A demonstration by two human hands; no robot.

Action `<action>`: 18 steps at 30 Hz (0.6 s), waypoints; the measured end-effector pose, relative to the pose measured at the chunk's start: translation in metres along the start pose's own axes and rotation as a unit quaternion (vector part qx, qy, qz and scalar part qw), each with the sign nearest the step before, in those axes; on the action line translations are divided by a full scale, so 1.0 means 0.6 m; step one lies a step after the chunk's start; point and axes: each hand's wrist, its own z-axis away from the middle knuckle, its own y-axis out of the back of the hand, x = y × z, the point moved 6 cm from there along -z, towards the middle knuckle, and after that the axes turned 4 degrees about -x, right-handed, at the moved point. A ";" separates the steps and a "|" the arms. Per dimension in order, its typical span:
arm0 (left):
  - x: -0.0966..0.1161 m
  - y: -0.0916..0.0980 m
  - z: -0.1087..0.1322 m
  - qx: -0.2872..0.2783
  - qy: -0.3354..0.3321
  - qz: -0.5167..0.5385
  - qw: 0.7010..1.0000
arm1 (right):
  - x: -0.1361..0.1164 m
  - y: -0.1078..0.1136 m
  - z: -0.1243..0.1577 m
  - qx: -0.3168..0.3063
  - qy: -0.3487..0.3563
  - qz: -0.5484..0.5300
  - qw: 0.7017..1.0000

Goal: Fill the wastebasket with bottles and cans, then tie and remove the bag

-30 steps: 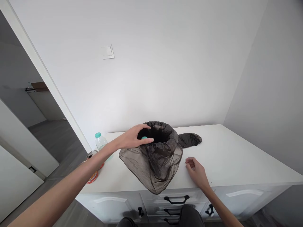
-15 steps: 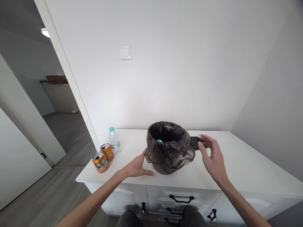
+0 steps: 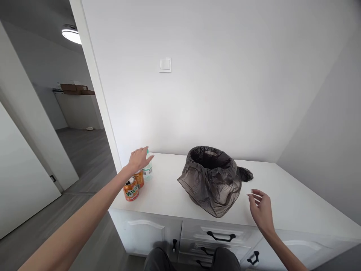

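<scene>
My left hand [image 3: 138, 159] is at the clear plastic bottle [image 3: 148, 171] with the green cap, fingers stretched out and thumb apart. It covers part of the bottle, and I cannot tell whether it touches. Just below it stand two orange drink cans, a front can [image 3: 131, 191] and a rear can [image 3: 140, 179]. A dark translucent bin bag [image 3: 210, 188] lines a round bin, its edge folded out over the rim and draping toward me. To the right of the bin, above the cabinet top, is my right hand [image 3: 261, 212], loosely curled, thumb and fingers apart, holding nothing.
A crumpled black piece of plastic [image 3: 245, 174] lies behind the bin's right side. The white cabinet [image 3: 163, 203] has black handles along its front. A wall with a light switch [image 3: 165, 65] rises behind; an open doorway is at the left.
My left hand has left the bin and moved left to the bottle. My right hand has drawn back from the black plastic, which looks more bunched. The bag hangs lower in front.
</scene>
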 end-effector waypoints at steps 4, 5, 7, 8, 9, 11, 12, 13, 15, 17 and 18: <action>0.004 -0.024 0.026 -0.013 -0.020 0.007 1.000 | 0.027 0.013 -0.010 -0.023 -0.008 0.015 1.000; 0.007 -0.020 0.035 -0.009 -0.024 0.010 1.000 | 0.032 0.014 -0.015 -0.029 -0.009 0.018 0.999; 0.020 0.011 0.050 0.031 -0.032 0.035 0.998 | 0.043 0.010 -0.026 -0.039 -0.011 0.023 0.999; 0.030 0.039 0.057 0.073 -0.038 0.060 0.995 | 0.050 0.005 -0.032 -0.044 -0.012 0.026 0.999; 0.044 0.075 0.066 0.126 -0.049 0.096 0.986 | 0.056 -0.002 -0.037 -0.049 -0.014 0.030 0.998; 0.082 0.158 0.088 0.240 -0.088 0.182 0.950 | 0.069 -0.019 -0.047 -0.061 -0.018 0.036 0.997; 0.108 0.197 0.100 0.279 -0.125 0.228 0.924 | 0.075 -0.029 -0.050 -0.066 -0.020 0.037 0.997; 0.136 0.231 0.110 0.307 -0.157 0.265 0.900 | 0.080 -0.038 -0.053 -0.070 -0.022 0.039 0.997; 0.199 0.274 0.122 0.308 -0.214 0.311 0.873 | 0.091 -0.055 -0.055 -0.072 -0.027 0.039 0.996; 0.265 0.281 0.120 0.263 -0.269 0.338 0.863 | 0.101 -0.067 -0.056 -0.070 -0.032 0.041 0.996; 0.295 0.272 0.114 0.228 -0.292 0.346 0.862 | 0.105 -0.071 -0.057 -0.069 -0.034 0.043 0.996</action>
